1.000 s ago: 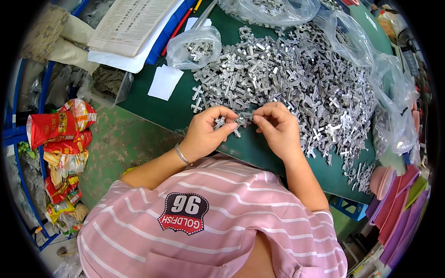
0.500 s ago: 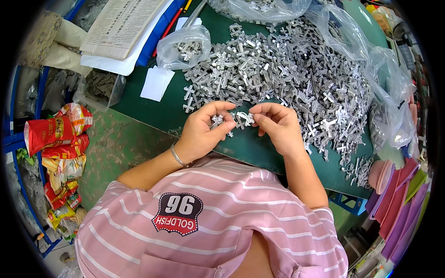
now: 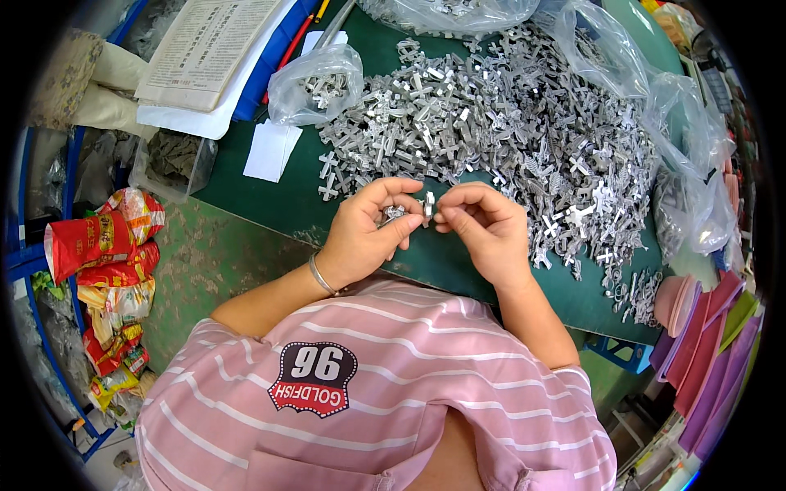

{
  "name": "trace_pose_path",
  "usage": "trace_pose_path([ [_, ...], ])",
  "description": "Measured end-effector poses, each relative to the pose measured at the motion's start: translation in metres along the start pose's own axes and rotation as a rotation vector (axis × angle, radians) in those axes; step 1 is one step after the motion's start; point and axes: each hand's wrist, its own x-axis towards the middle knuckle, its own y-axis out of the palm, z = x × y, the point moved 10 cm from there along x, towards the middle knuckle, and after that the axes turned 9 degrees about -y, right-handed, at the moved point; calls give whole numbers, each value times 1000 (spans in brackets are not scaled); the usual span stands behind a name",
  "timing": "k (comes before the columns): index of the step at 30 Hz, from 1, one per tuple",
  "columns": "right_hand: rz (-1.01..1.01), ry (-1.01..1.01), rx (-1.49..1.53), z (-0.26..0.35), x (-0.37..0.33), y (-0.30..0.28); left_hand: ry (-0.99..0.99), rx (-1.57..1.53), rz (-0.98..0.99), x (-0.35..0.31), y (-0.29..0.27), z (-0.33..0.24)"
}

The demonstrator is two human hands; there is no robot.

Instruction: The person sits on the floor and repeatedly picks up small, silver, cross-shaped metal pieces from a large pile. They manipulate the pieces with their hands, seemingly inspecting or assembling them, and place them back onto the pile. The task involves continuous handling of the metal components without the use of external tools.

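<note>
My left hand (image 3: 368,222), with a silver bangle (image 3: 320,277) at its wrist, is curled round several small silver metal pieces (image 3: 391,214). At its thumb and fingertips, one small silver piece (image 3: 429,204) stands edge-on. My right hand (image 3: 486,229) is closed in a pinch at the right side of that same piece; the exact contact is partly hidden. Both hands are close together above the green tabletop's (image 3: 446,262) near edge. Just beyond them spreads a large heap of loose silver cross-shaped metal pieces (image 3: 491,114).
Clear plastic bags lie round the heap: a small filled bag (image 3: 315,86) and a large one (image 3: 688,155). White paper slips (image 3: 272,150), a newspaper (image 3: 211,49) and a clear bin (image 3: 172,164) are leftward. A few pieces (image 3: 637,296) lie apart at right, near coloured sheets (image 3: 708,352).
The small piece between my hands has turned from showing its broad side to edge-on. My right hand has shifted slightly toward my left fingertips.
</note>
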Motion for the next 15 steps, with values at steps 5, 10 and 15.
trace_pose_path([
  [5, -11, 17, -180, -7, 1, -3, -19, -4, -15, 2, 2, 2],
  [10, 59, -211, -832, 25, 6, -4, 24, -136, -94, -1, -13, -3],
  [15, 165, -302, -1131, 32, 4, 9, 2, -166, -108, -1, -17, -1],
])
